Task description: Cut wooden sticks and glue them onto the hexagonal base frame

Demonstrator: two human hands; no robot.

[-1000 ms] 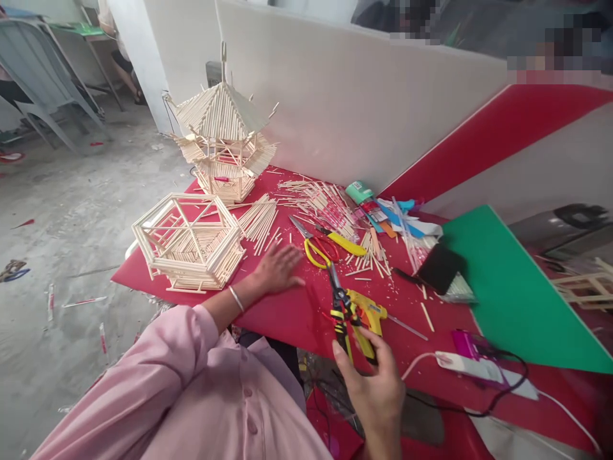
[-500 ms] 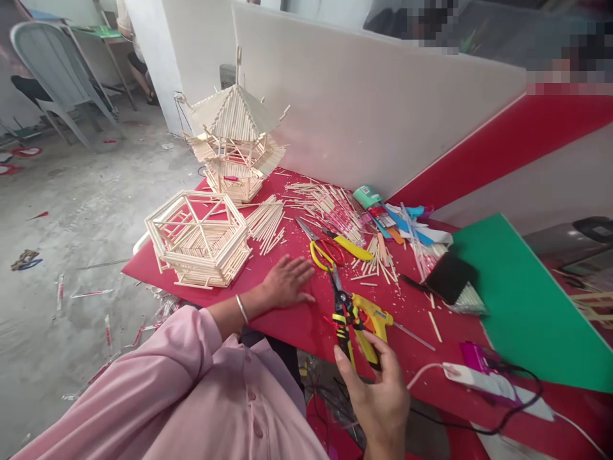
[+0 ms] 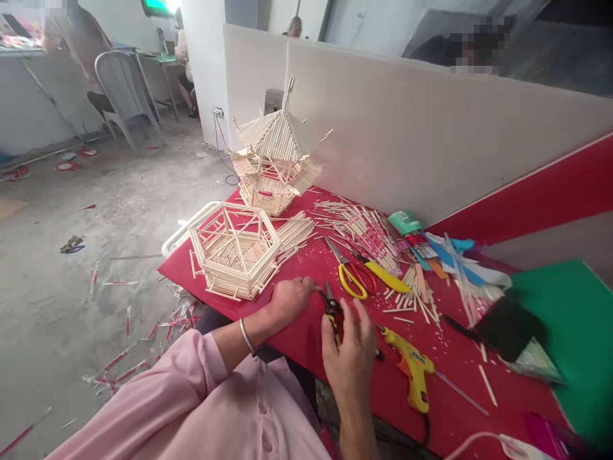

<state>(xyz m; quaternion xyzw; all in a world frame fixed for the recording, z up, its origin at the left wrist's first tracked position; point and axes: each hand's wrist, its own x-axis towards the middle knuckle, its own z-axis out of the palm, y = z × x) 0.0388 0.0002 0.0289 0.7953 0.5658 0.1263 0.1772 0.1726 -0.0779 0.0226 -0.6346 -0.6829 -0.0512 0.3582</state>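
My right hand (image 3: 350, 348) is curved around the handles of black-and-yellow pruning shears (image 3: 331, 304), thumb on one side and fingers on the other. Their short blades point away from me, and the hand hides much of the handles. Just left of the blades, my left hand (image 3: 291, 299) has its fingers drawn together. Something thin and dark shows at its fingertips, too small to name. Behind the hands lie yellow-handled scissors (image 3: 352, 281). A yellow hot glue gun (image 3: 416, 370) with a clear glue stick in it rests to the right.
A hexagonal stick frame (image 3: 234, 281) stands at the left on the red table (image 3: 306, 345), before a roofed stick pagoda (image 3: 282, 137). Loose sticks (image 3: 359, 223), a yellow-handled tool (image 3: 387, 276), a black object (image 3: 512, 327) and a green board (image 3: 575, 306) lie around. A partition (image 3: 383, 140) rises behind.
My left hand has gone from lying flat on the table to closed fingers beside the shears. My right hand has brought the shears left, away from the glue gun. The view has turned left.
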